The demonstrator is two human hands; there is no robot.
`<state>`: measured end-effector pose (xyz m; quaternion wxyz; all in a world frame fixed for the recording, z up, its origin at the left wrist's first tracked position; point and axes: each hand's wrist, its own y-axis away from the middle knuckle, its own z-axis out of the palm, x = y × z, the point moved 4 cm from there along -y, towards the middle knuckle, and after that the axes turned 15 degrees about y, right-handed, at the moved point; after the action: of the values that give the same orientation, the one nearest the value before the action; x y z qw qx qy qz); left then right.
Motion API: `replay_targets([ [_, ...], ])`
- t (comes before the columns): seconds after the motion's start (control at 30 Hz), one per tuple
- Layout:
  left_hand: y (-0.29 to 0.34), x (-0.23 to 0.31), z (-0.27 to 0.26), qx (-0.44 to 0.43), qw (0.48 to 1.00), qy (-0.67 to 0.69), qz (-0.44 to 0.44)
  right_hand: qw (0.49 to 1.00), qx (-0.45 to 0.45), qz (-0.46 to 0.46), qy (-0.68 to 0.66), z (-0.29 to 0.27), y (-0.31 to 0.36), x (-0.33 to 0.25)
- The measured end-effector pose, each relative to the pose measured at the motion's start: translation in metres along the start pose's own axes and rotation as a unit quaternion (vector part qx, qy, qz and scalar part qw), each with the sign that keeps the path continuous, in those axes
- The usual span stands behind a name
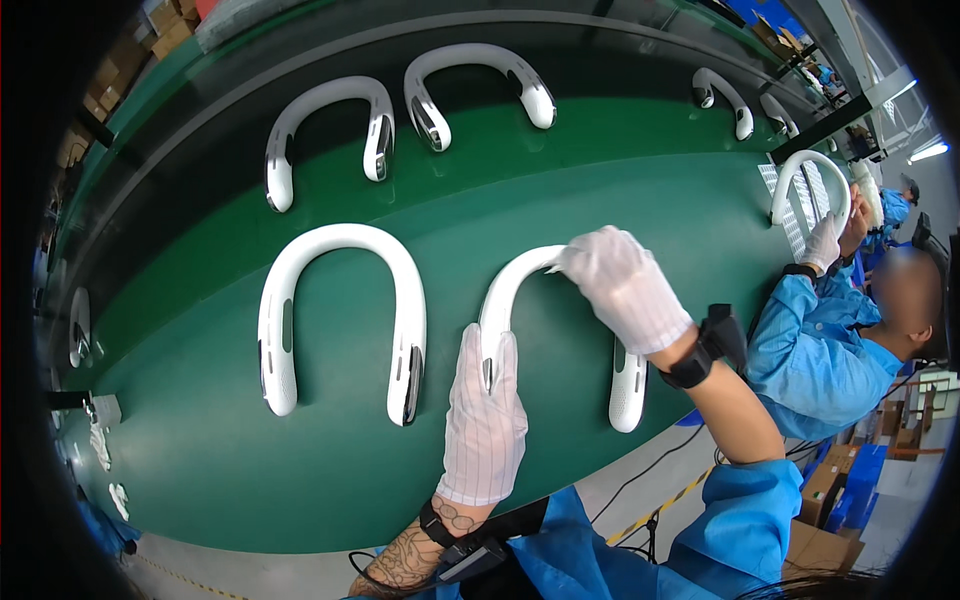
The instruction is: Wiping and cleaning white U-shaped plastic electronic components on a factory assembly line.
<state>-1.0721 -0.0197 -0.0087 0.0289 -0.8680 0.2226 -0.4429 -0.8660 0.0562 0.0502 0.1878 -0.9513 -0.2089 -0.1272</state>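
Fingers (469, 352) of the left hand (484, 440) grasp the left end of a neckband (503, 290) on the bench (180, 450). Fingers of the right hand (627, 290) contact its arch; whether they grip cannot be determined. Farther right, a co-worker (830, 345) holds another neckband (779, 200).

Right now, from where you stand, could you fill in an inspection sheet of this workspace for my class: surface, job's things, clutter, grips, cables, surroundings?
Surface: smooth green tabletop.
Job's things: white, plastic-looking U-shaped device between the hands; matching white device to its left; two similar white devices farther back.
Clutter: crumpled white scraps at the left end, material unclear.
Grips: white-gloved left hand holds the device's left arm; white-gloved right hand is at its curve, closure unclear.
Cables: thin black cable beyond the table's near edge.
Surroundings: blue-jacketed co-worker at right, handling another white U-shaped device; brown cardboard boxes; yellow-and-black floor tape.
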Motion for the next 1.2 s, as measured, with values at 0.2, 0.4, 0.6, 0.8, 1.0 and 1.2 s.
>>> replay_targets([
  [0.2,0.007,-0.01,-0.02,0.013,0.999,-0.038,0.026,0.998,0.002,-0.003,-0.06,-0.009,0.0,0.002],
  [0.4,0.012,-0.018,-0.035,0.001,0.999,-0.041,0.029,0.957,-0.031,0.177,-0.226,-0.003,0.011,0.016],
  [0.6,0.015,-0.026,-0.047,0.007,0.998,-0.041,0.048,0.953,-0.042,0.192,-0.228,0.009,0.002,0.004],
  [0.8,0.022,-0.039,-0.054,0.022,0.999,-0.019,0.025,0.944,-0.007,0.106,-0.314,0.02,-0.043,-0.023],
  [1.0,0.032,-0.05,-0.068,0.028,0.998,-0.032,0.037,0.949,-0.058,0.207,-0.229,0.013,0.0,-0.025],
  [1.2,0.034,-0.059,-0.074,0.012,0.999,0.02,0.042,0.95,-0.002,0.139,-0.28,0.003,-0.04,-0.048],
])
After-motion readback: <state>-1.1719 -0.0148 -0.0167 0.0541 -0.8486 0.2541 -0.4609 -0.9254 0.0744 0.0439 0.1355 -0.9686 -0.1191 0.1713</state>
